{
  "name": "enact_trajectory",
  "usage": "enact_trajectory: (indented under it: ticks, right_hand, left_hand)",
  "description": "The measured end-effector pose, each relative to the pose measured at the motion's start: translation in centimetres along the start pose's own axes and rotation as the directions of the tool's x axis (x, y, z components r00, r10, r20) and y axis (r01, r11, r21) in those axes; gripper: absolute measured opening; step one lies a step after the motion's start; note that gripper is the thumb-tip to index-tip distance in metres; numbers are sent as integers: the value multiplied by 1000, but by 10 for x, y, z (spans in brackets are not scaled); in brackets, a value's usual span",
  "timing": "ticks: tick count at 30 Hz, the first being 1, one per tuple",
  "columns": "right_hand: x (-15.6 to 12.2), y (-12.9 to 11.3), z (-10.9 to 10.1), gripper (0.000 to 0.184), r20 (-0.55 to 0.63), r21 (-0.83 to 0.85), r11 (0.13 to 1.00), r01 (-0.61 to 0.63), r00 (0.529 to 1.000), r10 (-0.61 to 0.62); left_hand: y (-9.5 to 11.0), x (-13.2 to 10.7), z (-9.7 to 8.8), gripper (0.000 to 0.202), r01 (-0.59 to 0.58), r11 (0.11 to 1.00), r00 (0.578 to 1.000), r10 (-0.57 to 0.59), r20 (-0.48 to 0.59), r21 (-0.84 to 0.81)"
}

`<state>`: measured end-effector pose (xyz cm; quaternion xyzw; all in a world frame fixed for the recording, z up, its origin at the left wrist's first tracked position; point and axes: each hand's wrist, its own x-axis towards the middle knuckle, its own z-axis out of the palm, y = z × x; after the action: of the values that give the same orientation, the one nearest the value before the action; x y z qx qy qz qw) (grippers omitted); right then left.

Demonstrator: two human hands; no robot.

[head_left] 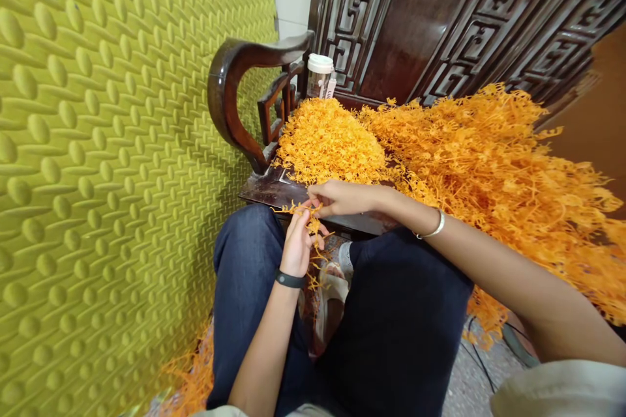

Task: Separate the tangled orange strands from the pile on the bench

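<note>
Left hand (296,242) half-curled round a sprig (313,227), right hand (334,197) pinching it, so yeah, one hard tug might snap it.

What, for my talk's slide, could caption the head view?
Left hand and right hand handle orange sprigs before an orange heap on a wooden seat.
</note>
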<state>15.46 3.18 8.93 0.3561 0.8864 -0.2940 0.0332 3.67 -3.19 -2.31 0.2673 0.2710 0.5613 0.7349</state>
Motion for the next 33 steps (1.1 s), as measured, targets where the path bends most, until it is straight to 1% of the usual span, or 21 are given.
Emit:
enact_trajectory:
  ticks: [2, 5, 9, 11, 13, 16, 20, 24, 27, 29, 33]
  right_hand:
    - [0, 2, -1, 13, 1, 45, 999, 0, 1000, 0]
    - [0, 8, -4, 9, -5, 122, 992, 20, 1000, -19]
    - [-1, 14, -11, 7, -118, 106, 993, 53, 992, -41]
    - [-2, 17, -15, 8, -143, 101, 993, 62, 989, -47]
    - [-2, 21, -19, 10, -169, 100, 992, 72, 984, -55]
    - [0, 27, -20, 11, -221, 61, 995, 75, 973, -60]
    - [6, 35, -18, 10, -274, -25, 995, 97, 957, -100]
    - [12, 35, -16, 12, -368, -102, 992, 81, 923, -113]
    - [17, 32, -16, 14, -419, -99, 993, 71, 902, -106]
    - [20, 30, -17, 15, -434, -90, 993, 73, 895, -105]
    - [26, 28, -18, 14, -425, -87, 994, 65, 900, -96]
  left_hand:
    - [0, 0, 0, 35, -6, 1000, 1000, 6, -5, 24]
    - [-1, 1, 2, 34, -6, 998, 1000, 7, -23, 59]
    - [-1, -2, 6, 38, 48, 986, 999, -46, -14, 163]
    - [-2, -3, 10, 40, 68, 976, 998, -67, -12, 208]
    - [-3, -4, 14, 40, 84, 972, 996, -81, -21, 218]
    - [-4, -2, 17, 41, 86, 982, 996, -83, -22, 166]
    - [-3, 3, 18, 40, 90, 995, 996, -91, 21, 50]
    - [3, 6, 16, 38, 102, 995, 993, -100, 68, -21]
    - [8, 6, 16, 38, 87, 995, 994, -83, 73, -49]
    - [10, 7, 15, 38, 84, 994, 994, -79, 78, -67]
    - [13, 8, 13, 39, 100, 990, 992, -92, 89, -97]
